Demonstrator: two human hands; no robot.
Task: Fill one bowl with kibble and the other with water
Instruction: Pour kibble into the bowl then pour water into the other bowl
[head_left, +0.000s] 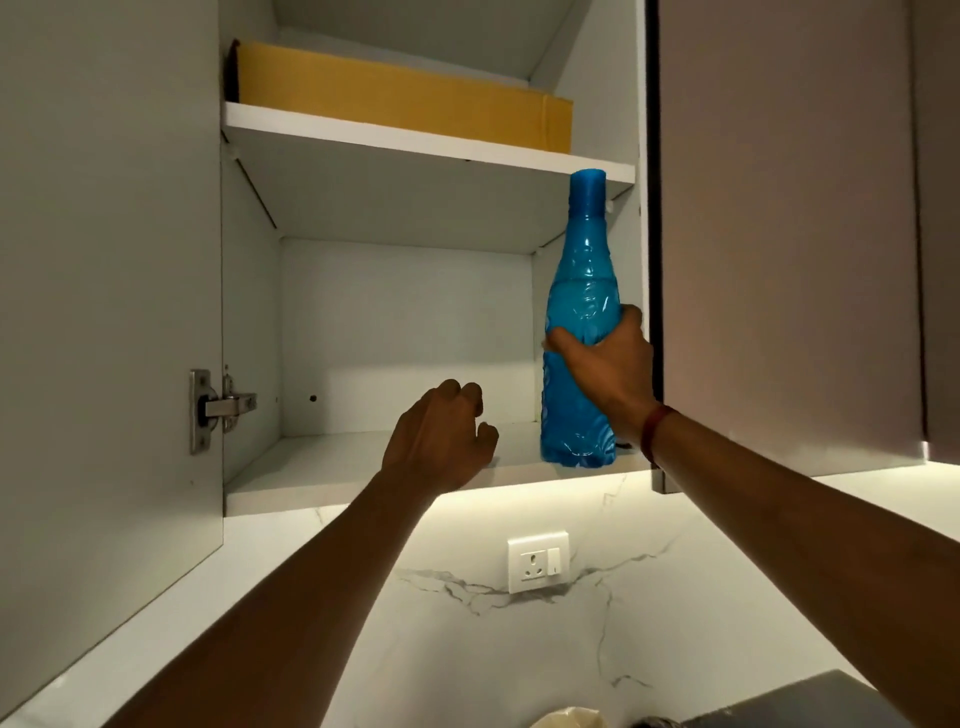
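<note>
A tall blue plastic water bottle (583, 291) with a blue cap stands upright at the right front of the lower shelf (332, 467) in an open wall cupboard. My right hand (605, 364) grips the bottle round its middle. My left hand (441, 441) hovers over the shelf's front edge to the left of the bottle, fingers loosely curled and holding nothing. No bowls or kibble are in view.
A flat yellow cardboard box (405, 98) lies on the upper shelf. The cupboard door (104, 312) stands open at the left. A closed door (789, 234) is at the right. Below, a marble wall carries a white socket (537, 561); a crumpled bag (571, 719) shows at the bottom edge.
</note>
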